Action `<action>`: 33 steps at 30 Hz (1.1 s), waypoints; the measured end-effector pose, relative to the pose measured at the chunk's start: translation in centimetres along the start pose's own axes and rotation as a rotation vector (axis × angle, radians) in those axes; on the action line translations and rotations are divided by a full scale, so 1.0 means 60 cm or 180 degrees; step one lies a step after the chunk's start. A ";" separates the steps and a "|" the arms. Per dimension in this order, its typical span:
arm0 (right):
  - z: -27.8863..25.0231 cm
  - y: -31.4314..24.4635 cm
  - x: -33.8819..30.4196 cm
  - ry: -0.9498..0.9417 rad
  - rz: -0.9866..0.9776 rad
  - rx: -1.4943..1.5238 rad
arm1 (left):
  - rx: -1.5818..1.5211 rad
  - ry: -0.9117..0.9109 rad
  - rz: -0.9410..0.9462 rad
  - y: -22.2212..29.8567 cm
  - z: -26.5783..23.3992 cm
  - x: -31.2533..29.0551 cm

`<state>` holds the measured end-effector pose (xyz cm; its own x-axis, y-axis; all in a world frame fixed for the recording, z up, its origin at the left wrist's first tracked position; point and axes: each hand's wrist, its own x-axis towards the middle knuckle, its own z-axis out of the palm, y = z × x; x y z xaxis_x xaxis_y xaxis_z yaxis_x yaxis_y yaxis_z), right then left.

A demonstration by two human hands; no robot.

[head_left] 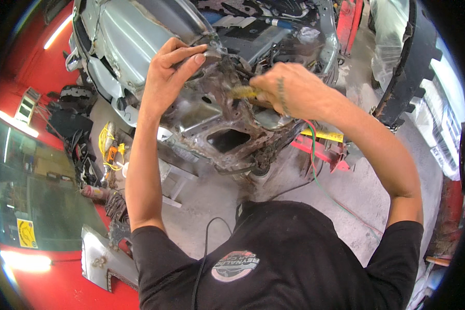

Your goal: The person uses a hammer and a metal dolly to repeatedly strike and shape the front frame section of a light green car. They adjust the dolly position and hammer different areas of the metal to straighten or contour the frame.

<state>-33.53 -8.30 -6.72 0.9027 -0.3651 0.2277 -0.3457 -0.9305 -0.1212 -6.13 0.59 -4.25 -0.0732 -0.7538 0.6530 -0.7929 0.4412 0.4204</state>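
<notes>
A stripped car body section (pixel 191 111) of bare and rust-brown metal lies under both of my hands. My left hand (pixel 171 72) is at its upper left, thumb and index finger stretched to the right near the metal edge, with nothing visible between them. My right hand (pixel 289 89) is closed around a tool with a yellow part (pixel 244 93), which points left over the brown metal. Motion smears the tool, so its exact kind cannot be made out. Below the hands, a dark oval opening (pixel 228 140) shows in the panel.
A silver body panel (pixel 134 39) rises at upper left. Red and green cables (pixel 313 155) hang right of the car section, near a red stand (pixel 323 150). A yellow cord (pixel 107 142) lies on the floor at left. Plastic-wrapped parts (pixel 439 124) stand at right.
</notes>
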 end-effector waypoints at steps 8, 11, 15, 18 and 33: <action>0.006 -0.014 -0.007 -0.0453 -0.0493 -0.0248 | 0.0002 0.0056 0.0097 -0.010 0.000 -0.002; -0.009 -0.016 0.000 0.0195 -0.0181 -0.0306 | -0.0050 -0.0105 0.0161 -0.012 -0.009 0.009; 0.051 -0.015 -0.036 -0.0289 -0.0124 0.0072 | -0.0176 -0.0031 0.0040 -0.014 0.004 0.001; 0.088 -0.017 -0.041 -0.1272 -0.0402 -0.0212 | -0.0202 -0.0025 0.0079 -0.017 0.006 0.004; 0.068 -0.031 -0.003 -0.0534 -0.0338 -0.0307 | -0.0186 -0.0011 0.0042 -0.013 0.003 0.000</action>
<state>-32.02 -6.36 -10.50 0.9626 -0.2621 0.0691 -0.2621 -0.9650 -0.0101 -5.60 0.16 -4.70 -0.0856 -0.7494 0.6565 -0.7551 0.4787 0.4480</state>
